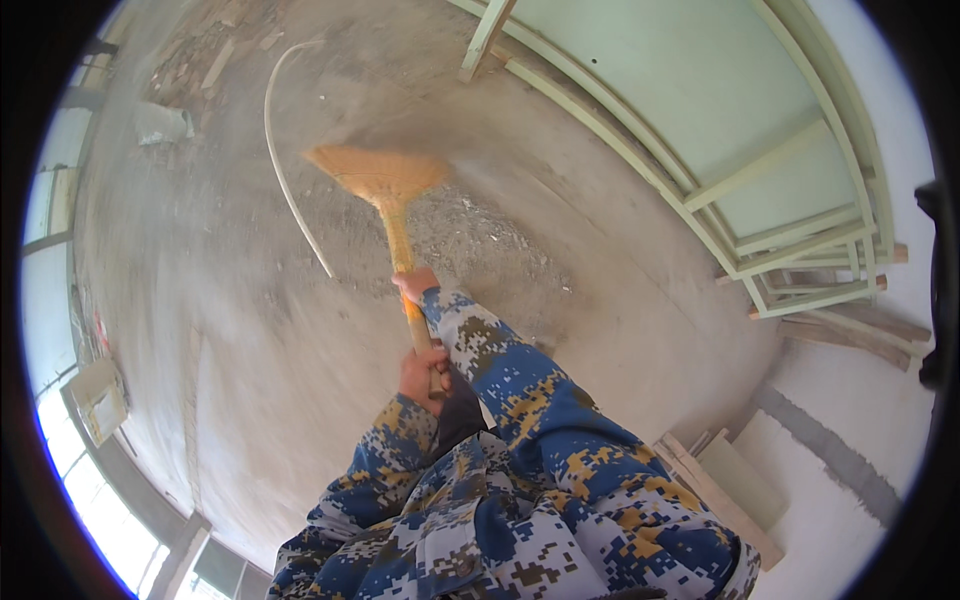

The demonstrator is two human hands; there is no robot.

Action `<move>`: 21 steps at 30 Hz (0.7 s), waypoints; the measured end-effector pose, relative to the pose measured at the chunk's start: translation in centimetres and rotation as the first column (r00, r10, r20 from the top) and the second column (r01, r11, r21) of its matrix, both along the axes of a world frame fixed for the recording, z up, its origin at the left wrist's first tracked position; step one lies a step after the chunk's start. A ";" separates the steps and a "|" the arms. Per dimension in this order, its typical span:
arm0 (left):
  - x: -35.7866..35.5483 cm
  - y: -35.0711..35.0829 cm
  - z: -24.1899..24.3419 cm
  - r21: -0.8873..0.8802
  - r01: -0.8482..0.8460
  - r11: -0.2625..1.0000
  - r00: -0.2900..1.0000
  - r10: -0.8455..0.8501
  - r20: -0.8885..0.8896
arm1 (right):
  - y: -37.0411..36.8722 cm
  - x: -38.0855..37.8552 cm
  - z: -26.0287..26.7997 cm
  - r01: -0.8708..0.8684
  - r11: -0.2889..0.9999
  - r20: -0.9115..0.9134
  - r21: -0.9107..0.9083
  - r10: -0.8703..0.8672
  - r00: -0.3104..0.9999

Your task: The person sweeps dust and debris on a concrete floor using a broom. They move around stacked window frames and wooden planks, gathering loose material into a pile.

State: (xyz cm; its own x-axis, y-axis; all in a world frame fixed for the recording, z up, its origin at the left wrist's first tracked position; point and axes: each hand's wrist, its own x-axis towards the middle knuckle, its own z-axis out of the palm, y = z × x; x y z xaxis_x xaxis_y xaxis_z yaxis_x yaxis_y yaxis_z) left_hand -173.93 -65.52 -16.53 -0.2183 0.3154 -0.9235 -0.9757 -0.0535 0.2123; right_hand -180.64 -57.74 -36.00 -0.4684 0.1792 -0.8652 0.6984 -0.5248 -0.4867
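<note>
A broom point(379, 176) with a wide fan-shaped orange-tan head stretches out in front of me, its bristles blurred at the tips. My right hand point(417, 283) is wrapped around the handle's upper part, below the head. Lower down, my left hand point(424, 379) grips the handle close to its end. Grey dirt and small pale debris point(487, 232) lie on the floor just right of the broom's neck. Whether the bristle tips touch the floor cannot be made out through the blur.
A curved pale strip point(279, 161) lies on the dusty floor point(300, 390) left of the broom. Light-green framed panels point(720, 112) lean along the right wall. Rubble point(196, 64) and a whitish bag point(161, 124) lie far left. Wooden boards point(720, 495) stand at lower right.
</note>
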 end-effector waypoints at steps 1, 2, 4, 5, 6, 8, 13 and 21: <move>1.1 -0.4 0.6 -0.059 0.032 0.998 0.997 -0.035 -0.062 | -0.3 1.0 1.7 0.025 1.000 -0.056 -0.018 -0.026 0.998; 2.0 -0.8 0.8 -0.093 0.075 0.993 0.994 -0.081 -0.069 | -0.7 2.1 3.0 0.049 0.997 -0.115 -0.063 -0.056 0.992; 4.4 -2.1 1.2 -0.095 0.133 0.987 0.972 -0.149 -0.181 | -1.2 4.6 5.3 0.114 0.985 -0.146 -0.130 -0.132 0.980; 5.7 -3.2 1.3 -0.090 0.164 0.982 0.963 -0.179 -0.202 | -1.8 6.1 6.2 0.173 0.974 -0.130 -0.146 -0.192 0.973; 6.3 -4.2 1.0 -0.100 0.256 0.962 0.929 -0.273 -0.251 | -2.3 7.4 6.5 0.229 0.959 -0.091 -0.166 -0.246 0.965; 8.0 -6.5 0.6 -0.176 0.437 0.882 0.843 -0.470 -0.263 | -3.3 10.9 6.8 0.360 0.904 -0.022 -0.232 -0.374 0.927; 14.0 -11.4 0.0 -0.094 0.772 0.628 0.581 -0.758 -0.295 | -6.2 24.0 4.5 0.717 0.635 0.171 -0.289 -0.703 0.691; 27.1 -10.6 -3.6 0.283 0.910 0.302 0.324 -0.946 -0.032 | -9.8 47.1 1.7 0.971 0.237 0.361 0.042 -0.910 0.206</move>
